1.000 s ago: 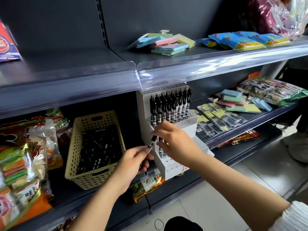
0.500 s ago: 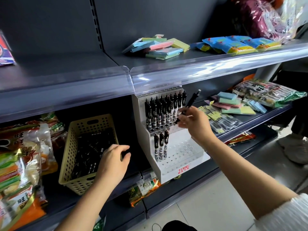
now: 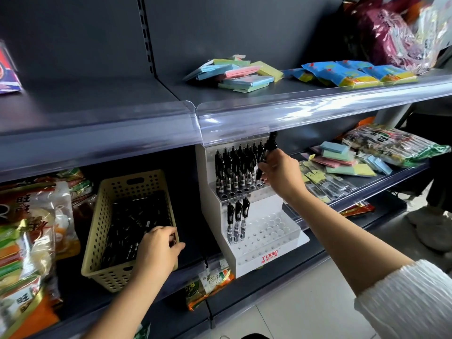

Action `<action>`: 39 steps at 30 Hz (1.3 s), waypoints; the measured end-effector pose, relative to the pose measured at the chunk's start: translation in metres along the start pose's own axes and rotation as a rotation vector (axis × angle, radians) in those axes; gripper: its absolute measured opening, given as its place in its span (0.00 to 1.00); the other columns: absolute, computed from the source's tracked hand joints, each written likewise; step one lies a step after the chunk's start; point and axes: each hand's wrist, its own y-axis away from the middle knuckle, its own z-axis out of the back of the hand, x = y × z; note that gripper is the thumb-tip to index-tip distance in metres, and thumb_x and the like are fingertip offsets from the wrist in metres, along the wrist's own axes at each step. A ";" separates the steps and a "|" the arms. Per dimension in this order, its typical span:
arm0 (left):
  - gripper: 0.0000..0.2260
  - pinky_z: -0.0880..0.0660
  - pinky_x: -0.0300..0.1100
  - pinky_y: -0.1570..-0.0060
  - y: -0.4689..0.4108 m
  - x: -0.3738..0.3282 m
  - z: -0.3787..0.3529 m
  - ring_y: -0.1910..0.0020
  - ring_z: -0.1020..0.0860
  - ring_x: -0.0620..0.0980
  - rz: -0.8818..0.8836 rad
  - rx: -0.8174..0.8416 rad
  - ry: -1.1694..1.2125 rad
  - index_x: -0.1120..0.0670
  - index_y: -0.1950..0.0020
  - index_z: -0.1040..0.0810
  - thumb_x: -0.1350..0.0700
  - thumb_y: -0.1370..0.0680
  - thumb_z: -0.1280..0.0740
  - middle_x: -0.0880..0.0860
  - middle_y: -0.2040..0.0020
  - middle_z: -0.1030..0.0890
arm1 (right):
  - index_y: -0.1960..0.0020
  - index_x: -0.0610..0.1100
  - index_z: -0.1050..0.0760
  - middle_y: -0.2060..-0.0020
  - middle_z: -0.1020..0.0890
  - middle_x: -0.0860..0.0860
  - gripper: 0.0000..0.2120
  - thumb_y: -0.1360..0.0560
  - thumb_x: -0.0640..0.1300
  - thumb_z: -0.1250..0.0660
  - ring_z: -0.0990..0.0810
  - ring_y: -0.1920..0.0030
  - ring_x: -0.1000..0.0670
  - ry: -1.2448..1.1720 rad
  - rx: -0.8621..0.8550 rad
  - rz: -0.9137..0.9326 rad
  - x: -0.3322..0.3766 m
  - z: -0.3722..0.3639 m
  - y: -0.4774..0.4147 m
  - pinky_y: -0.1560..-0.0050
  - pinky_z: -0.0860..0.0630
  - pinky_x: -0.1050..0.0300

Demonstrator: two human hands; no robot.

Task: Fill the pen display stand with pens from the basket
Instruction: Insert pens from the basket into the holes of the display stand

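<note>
One slim black pen in right hand, at perforated white stand

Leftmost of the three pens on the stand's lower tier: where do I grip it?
Pinch the leftmost pen by its black upper barrel, coming from the front-left. It stands upright in a hole of the display stand, the next pen crowds its right, and the upper tier rises behind. Lift straight up.

on the pen display stand the lower tier lies open right of three pens; the upper tier is packed, the shelf lip close above it.
</note>
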 end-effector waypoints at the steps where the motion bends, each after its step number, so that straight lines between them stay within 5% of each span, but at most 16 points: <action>1: 0.20 0.23 0.43 0.50 0.000 0.001 0.000 0.47 0.20 0.53 0.008 0.002 0.014 0.59 0.38 0.22 0.59 0.29 0.26 0.58 0.44 0.20 | 0.49 0.40 0.26 0.59 0.18 0.46 0.08 0.25 0.44 0.32 0.19 0.59 0.45 0.008 -0.008 0.006 0.000 -0.001 -0.002 0.56 0.22 0.49; 9: 0.19 0.22 0.44 0.49 -0.001 0.007 -0.003 0.49 0.20 0.53 -0.035 -0.029 0.031 0.60 0.41 0.21 0.60 0.30 0.25 0.57 0.46 0.19 | 0.54 0.41 0.25 0.63 0.22 0.46 0.06 0.26 0.44 0.31 0.25 0.61 0.47 0.125 0.005 0.006 0.001 -0.006 -0.011 0.61 0.33 0.59; 14: 0.18 0.22 0.44 0.48 -0.002 0.008 -0.003 0.49 0.20 0.52 -0.050 -0.041 0.026 0.60 0.41 0.21 0.60 0.30 0.25 0.56 0.45 0.19 | 0.59 0.36 0.21 0.63 0.17 0.43 0.10 0.26 0.44 0.30 0.22 0.64 0.49 0.173 0.163 -0.027 -0.004 -0.010 -0.008 0.59 0.23 0.56; 18: 0.18 0.24 0.41 0.49 -0.003 0.007 -0.004 0.49 0.20 0.52 -0.053 -0.050 0.028 0.60 0.41 0.21 0.60 0.30 0.26 0.56 0.46 0.19 | 0.59 0.37 0.19 0.61 0.16 0.43 0.09 0.26 0.43 0.31 0.22 0.65 0.49 0.184 0.242 -0.025 -0.004 -0.009 -0.009 0.61 0.25 0.59; 25: 0.17 0.23 0.41 0.50 -0.002 0.009 -0.004 0.50 0.20 0.51 -0.072 -0.049 0.031 0.60 0.42 0.20 0.60 0.29 0.26 0.55 0.45 0.19 | 0.60 0.38 0.21 0.61 0.16 0.44 0.06 0.26 0.39 0.31 0.19 0.58 0.45 0.082 0.139 -0.017 -0.004 -0.009 -0.010 0.61 0.28 0.62; 31: 0.17 0.23 0.43 0.49 -0.002 0.010 -0.004 0.49 0.20 0.51 -0.082 -0.046 0.025 0.59 0.41 0.20 0.59 0.29 0.26 0.54 0.45 0.20 | 0.62 0.43 0.24 0.69 0.20 0.49 0.07 0.28 0.43 0.29 0.26 0.71 0.55 0.038 0.086 -0.029 -0.010 -0.015 -0.007 0.74 0.38 0.70; 39: 0.18 0.23 0.42 0.49 -0.003 0.013 -0.007 0.49 0.20 0.50 -0.086 -0.057 0.048 0.59 0.40 0.21 0.59 0.29 0.26 0.54 0.44 0.20 | 0.62 0.40 0.22 0.66 0.17 0.44 0.10 0.26 0.45 0.30 0.22 0.67 0.48 -0.018 0.087 -0.029 -0.014 -0.014 -0.006 0.63 0.24 0.56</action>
